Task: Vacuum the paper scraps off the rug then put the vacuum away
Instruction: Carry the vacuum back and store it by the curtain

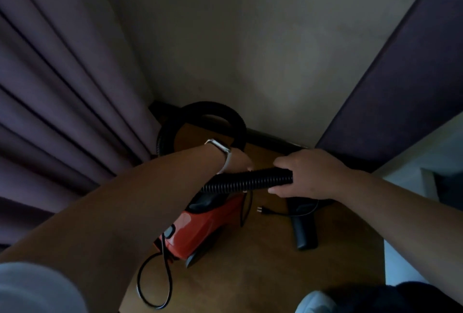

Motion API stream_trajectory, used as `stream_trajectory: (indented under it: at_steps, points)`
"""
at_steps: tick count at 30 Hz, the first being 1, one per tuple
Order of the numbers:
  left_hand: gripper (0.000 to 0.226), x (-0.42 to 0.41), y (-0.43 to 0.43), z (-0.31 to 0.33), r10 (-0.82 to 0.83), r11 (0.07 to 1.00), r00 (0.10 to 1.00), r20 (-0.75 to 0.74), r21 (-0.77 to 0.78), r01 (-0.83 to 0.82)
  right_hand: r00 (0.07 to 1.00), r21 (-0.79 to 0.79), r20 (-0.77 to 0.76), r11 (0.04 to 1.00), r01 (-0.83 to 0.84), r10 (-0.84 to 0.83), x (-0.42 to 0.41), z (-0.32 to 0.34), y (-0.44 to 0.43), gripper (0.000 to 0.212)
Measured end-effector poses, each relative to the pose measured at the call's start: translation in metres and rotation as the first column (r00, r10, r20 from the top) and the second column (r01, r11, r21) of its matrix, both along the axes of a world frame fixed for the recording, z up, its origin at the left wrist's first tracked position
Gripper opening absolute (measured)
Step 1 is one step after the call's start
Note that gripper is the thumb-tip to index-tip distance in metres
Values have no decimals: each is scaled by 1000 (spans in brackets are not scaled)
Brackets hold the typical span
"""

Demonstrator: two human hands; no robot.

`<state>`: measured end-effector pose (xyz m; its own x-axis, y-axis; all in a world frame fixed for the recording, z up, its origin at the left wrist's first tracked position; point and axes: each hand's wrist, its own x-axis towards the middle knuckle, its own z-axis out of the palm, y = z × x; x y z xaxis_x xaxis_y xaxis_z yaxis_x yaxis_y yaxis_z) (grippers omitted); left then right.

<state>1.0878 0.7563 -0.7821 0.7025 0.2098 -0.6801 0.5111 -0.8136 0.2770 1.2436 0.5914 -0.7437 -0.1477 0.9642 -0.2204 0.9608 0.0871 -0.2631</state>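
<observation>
The right hand (309, 175) grips the black ribbed hose (240, 181) above the red vacuum (200, 225); the left hand (239, 161) is mostly hidden, so its grip cannot be told.

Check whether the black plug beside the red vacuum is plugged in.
Unplugged: the pronged black plug lies loose on the brown wooden floor, prongs bare.

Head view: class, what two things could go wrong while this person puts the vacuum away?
The black power cord lies looped on the wooden floor beside the red vacuum body; feet could snag it. The right hand grips the black ribbed hose near its end; tugging might tip the body.
</observation>
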Motion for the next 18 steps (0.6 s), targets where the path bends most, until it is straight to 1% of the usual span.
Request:
stream_trajectory:
  at_steps: [2,3,4,6,7,8,10,12,13,16,18]
  points:
    - [30,11,-4,-5,-171,985,982,-79,-7,171,1000,-20,2,1000,7,-7,5,-3,-4,45]
    - [28,19,-7,-11,-234,972,963,-131,-6,235,1000,-31,3,999,11,-11,8,-5,-6,45]
    - [25,28,-10,-19,-318,945,927,-199,12,326,1000,-47,1,999,18,-18,12,-8,-9,44]
    - [26,43,-19,-35,-457,861,817,-351,54,505,999,-82,-8,996,34,-34,21,-13,-14,43]
    - [27,48,-22,-44,-504,819,780,-371,82,568,999,-96,-8,995,39,-40,26,-16,-18,41]
    - [25,51,-24,-51,-513,816,791,-333,97,570,999,-108,-4,993,44,-45,32,-19,-22,38]
    - [26,57,-25,-66,-492,846,846,-208,114,520,998,-136,11,989,62,-61,43,-28,-32,37]
    - [31,66,-27,-84,-432,891,893,-123,93,444,997,-160,7,984,81,-81,54,-39,-41,37]
    - [28,71,-29,-95,-394,913,915,-92,76,400,996,-170,-7,982,86,-89,57,-43,-45,37]
    - [18,86,-38,-126,-289,957,956,-48,4,290,996,-191,-35,979,77,-85,60,-57,-51,36]
    - [19,92,-42,-145,-272,962,961,-45,-23,271,996,-217,-47,974,70,-82,58,-67,-52,35]
